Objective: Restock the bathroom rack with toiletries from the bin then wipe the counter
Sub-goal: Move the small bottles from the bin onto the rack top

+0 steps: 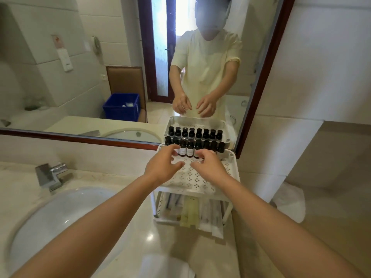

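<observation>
1. A row of small dark bottles (189, 150) with black caps stands upright, shoulder to shoulder, along the far edge of the top shelf of a white perforated rack (192, 180).
2. The bottles look light, rigid and smooth, so probably slippery and easy to topple in a chain. The best hold is likely a pinch around one cap or body, lifting straight up.
3. Both hands reach over the top shelf, close together but apart. The left hand (161, 167) has its fingers spread toward the left bottles. The right hand (209, 167) has its fingers loosely curled just in front of the row. Neither plainly grips anything, and contact with a bottle cannot be made out.
4. The lower shelf holds flat wrapped packets (188, 213), soft and light, some overhanging its near edge.
5. The rack stands on a pale counter (160, 233), against the mirror (60, 77).
6. To the left are a sink (60, 221) and a chrome tap (51, 175).
7. A white cloth (166, 265) lies on the near counter, probably for wiping.
8. The mirror reflects a blue bin (121, 107) behind the person.
</observation>
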`<action>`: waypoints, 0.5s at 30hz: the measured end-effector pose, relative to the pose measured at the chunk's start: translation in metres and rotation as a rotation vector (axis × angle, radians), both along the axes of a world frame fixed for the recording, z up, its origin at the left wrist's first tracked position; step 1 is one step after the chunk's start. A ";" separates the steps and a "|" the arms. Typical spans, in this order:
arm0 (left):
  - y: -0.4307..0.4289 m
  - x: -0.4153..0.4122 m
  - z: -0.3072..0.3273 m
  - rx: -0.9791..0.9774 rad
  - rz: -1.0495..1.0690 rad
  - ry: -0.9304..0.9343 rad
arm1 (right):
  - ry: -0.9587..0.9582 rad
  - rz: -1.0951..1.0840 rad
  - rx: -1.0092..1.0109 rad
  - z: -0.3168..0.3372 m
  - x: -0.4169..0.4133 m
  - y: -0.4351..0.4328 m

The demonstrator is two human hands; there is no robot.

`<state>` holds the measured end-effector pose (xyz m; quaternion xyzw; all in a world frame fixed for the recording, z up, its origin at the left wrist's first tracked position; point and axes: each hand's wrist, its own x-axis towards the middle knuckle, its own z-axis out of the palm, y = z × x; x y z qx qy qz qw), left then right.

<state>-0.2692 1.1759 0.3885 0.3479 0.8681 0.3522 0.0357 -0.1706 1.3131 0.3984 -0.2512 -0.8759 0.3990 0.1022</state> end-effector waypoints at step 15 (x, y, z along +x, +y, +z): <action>-0.290 0.079 -0.011 0.063 0.455 -0.090 | -0.015 0.409 -0.065 -0.002 0.015 -0.256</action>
